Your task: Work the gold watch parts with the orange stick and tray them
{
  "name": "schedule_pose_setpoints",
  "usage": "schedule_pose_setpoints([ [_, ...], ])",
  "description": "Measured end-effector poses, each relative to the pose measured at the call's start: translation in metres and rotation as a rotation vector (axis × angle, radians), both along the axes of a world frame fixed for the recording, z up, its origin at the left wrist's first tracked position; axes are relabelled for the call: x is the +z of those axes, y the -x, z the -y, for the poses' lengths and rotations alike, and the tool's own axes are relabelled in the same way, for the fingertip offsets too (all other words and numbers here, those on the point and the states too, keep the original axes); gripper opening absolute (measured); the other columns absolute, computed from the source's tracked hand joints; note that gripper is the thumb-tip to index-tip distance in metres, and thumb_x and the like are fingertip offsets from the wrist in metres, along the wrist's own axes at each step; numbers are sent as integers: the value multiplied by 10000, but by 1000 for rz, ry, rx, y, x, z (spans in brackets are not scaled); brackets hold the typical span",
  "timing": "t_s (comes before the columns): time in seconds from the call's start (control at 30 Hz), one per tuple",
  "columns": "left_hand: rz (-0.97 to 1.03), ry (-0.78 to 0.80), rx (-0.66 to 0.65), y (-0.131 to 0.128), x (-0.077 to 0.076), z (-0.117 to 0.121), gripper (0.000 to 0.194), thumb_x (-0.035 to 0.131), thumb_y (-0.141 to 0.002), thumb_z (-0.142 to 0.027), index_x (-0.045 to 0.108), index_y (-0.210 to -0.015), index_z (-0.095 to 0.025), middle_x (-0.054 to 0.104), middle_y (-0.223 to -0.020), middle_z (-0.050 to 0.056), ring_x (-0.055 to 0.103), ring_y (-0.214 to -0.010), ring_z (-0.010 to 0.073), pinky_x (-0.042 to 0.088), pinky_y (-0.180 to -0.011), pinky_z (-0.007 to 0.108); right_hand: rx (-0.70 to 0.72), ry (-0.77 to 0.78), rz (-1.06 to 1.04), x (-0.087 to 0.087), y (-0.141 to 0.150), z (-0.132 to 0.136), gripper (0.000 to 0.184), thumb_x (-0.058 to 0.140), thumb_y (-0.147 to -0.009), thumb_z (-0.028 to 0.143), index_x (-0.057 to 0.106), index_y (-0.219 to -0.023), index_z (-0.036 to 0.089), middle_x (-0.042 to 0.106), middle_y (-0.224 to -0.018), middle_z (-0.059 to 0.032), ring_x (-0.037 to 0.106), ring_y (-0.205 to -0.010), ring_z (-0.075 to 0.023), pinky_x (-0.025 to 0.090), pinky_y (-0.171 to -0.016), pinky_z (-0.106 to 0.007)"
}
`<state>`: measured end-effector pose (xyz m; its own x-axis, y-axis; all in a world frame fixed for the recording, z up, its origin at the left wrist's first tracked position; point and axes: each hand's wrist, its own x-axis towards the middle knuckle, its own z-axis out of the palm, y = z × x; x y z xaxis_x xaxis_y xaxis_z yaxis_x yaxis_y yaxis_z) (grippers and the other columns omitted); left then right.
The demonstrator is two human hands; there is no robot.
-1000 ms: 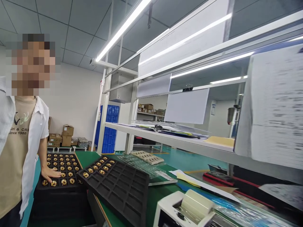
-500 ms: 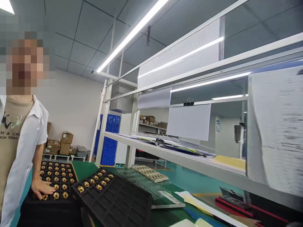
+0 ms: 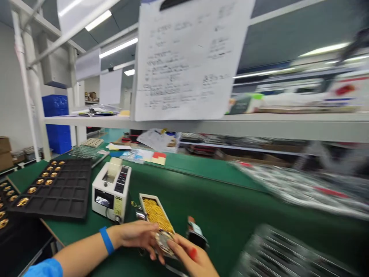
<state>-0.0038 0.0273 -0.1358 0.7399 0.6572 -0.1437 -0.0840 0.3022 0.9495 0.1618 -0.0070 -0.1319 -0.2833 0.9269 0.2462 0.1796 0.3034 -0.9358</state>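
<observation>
A round, shiny metal piece with a grey face (image 3: 165,242) is between my two hands, low in the middle of the view. My left hand (image 3: 141,236), below a blue wristband, curls its fingers against the piece's left side. On the other side my right hand (image 3: 194,256) grips its edge, thumb over the face. Something red, blurred, shows at the right hand's fingers. Just beyond the hands lies a narrow white box (image 3: 164,206) filled with small gold-coloured parts (image 3: 155,211). The fingers' undersides are hidden.
Left of the box stands a white tape dispenser-like machine (image 3: 111,190). A black compartment tray (image 3: 69,184) partly filled with gold-coloured pieces lies farther left. Right are a small dark object (image 3: 197,234) and clear plastic trays (image 3: 271,254). A clipboard sheet (image 3: 187,61) hangs in front.
The view has swung right and down to the green bench. Both my hands and the round metal piece now show; the other person has left the view.
</observation>
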Motion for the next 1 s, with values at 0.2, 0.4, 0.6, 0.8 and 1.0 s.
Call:
schedule_pose_setpoints([
  [0.2, 51, 37, 95, 13, 31, 13, 520, 712, -649, -596, 550, -852, -145, 617, -730, 39, 601, -582, 129, 418, -486, 212, -44, 134, -56, 12, 8, 3, 582, 543, -670, 748, 369, -521, 213, 315, -493, 46, 294, -484, -109, 290, -477, -257],
  [0.4, -56, 14, 197, 15, 38, 16, 422, 815, -611, -374, 569, -845, -125, 639, -703, 20, 578, -579, 103, 448, -505, 204, -15, 222, -65, 5, 8, 10, 548, 553, -693, 719, 389, -580, 209, 337, -554, 48, 284, -523, -102, 259, -501, -242],
  [0.6, -108, -81, 334, 11, 37, 21, 319, 823, -575, -258, 585, -739, -121, 603, -602, -25, 550, -553, 82, 411, -528, 196, -2, 197, -27, 8, 12, 15, 533, 517, -744, 708, 400, -602, 207, 348, -570, 49, 312, -549, -112, 259, -526, -250],
  [0.8, -112, -113, 392, 10, 36, 19, 316, 832, -532, -262, 619, -709, -110, 634, -637, -1, 574, -599, 109, 449, -625, 245, 24, 156, 15, 13, 11, 17, 515, 482, -800, 661, 429, -581, 198, 400, -559, 35, 349, -551, -117, 280, -549, -266],
  [1.0, -98, -96, 417, 12, 34, 18, 418, 822, -572, -360, 693, -875, -102, 674, -737, 39, 579, -642, 122, 453, -654, 263, 34, 148, 21, 12, 12, 18, 492, 498, -798, 648, 471, -611, 193, 410, -558, 36, 349, -544, -112, 287, -520, -257],
])
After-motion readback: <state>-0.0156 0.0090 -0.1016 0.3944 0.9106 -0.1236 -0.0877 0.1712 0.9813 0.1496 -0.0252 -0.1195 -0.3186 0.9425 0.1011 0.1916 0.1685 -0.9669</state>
